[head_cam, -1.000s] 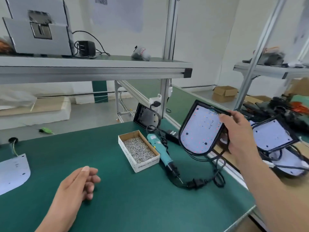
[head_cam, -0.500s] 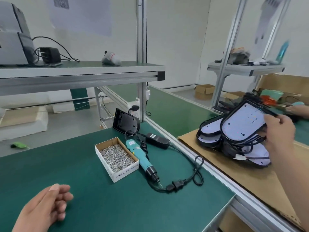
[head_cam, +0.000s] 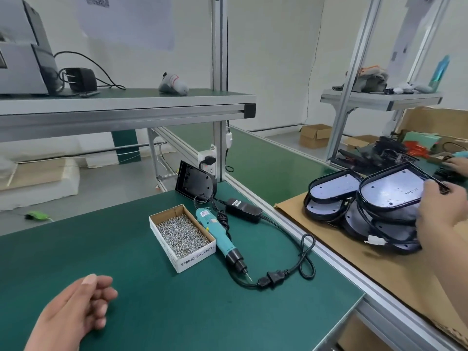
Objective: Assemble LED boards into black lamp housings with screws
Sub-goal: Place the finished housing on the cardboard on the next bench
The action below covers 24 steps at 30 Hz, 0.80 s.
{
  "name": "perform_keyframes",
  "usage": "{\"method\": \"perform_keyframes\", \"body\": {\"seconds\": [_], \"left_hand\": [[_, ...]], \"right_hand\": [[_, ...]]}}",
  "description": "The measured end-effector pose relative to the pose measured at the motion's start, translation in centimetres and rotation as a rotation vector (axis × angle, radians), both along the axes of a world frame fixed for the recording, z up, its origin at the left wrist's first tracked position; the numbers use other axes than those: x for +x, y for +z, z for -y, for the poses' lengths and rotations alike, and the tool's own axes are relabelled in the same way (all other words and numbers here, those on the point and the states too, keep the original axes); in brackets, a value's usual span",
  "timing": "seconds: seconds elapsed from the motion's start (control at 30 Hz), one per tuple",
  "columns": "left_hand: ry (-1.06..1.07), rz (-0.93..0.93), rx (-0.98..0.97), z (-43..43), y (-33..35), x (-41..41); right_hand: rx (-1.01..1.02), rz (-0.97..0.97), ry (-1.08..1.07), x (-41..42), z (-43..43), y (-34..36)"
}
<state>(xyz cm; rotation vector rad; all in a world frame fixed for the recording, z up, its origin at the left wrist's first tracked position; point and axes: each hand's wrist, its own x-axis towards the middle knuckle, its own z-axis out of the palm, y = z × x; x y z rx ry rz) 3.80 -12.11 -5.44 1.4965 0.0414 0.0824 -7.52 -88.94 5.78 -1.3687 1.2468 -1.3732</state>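
Observation:
My right hand (head_cam: 442, 211) grips the far edge of an assembled black lamp housing with a white LED board (head_cam: 395, 190), which lies on top of a pile of finished lamps (head_cam: 331, 196) on brown cardboard at the right. My left hand (head_cam: 76, 310) rests loosely curled and empty on the green mat (head_cam: 101, 249) at the lower left. A cardboard box of screws (head_cam: 182, 235) stands mid-table, with a teal electric screwdriver (head_cam: 217, 236) lying beside it. An empty black housing (head_cam: 193, 183) leans upright behind them.
The screwdriver's black power adapter (head_cam: 243, 210) and looped cable (head_cam: 298, 262) trail across the mat to the right. An aluminium rail (head_cam: 316, 245) separates the mat from the cardboard. A shelf (head_cam: 126, 105) overhangs at the back. Another person's hand (head_cam: 455, 164) shows at far right.
My right hand carried the assembled lamp from above the mat to the right and set it on the pile of lamps. The view swung right; my left hand stayed resting.

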Motion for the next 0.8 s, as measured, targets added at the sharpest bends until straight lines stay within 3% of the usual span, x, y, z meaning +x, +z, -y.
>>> {"method": "perform_keyframes", "body": {"seconds": [0.23,0.5,0.8], "left_hand": [[-0.014,-0.007,0.003,0.6,0.9,-0.9],[-0.048,-0.017,0.019,1.1,2.0,-1.9],[-0.064,-0.014,0.018,1.6,2.8,-3.0]], "right_hand": [[-0.198,-0.198,0.059,0.3,-1.5,1.5],[-0.777,-0.307,0.211,2.8,-11.2,2.4],[-0.722,-0.331,0.581,7.6,-21.4,-1.2]]}}
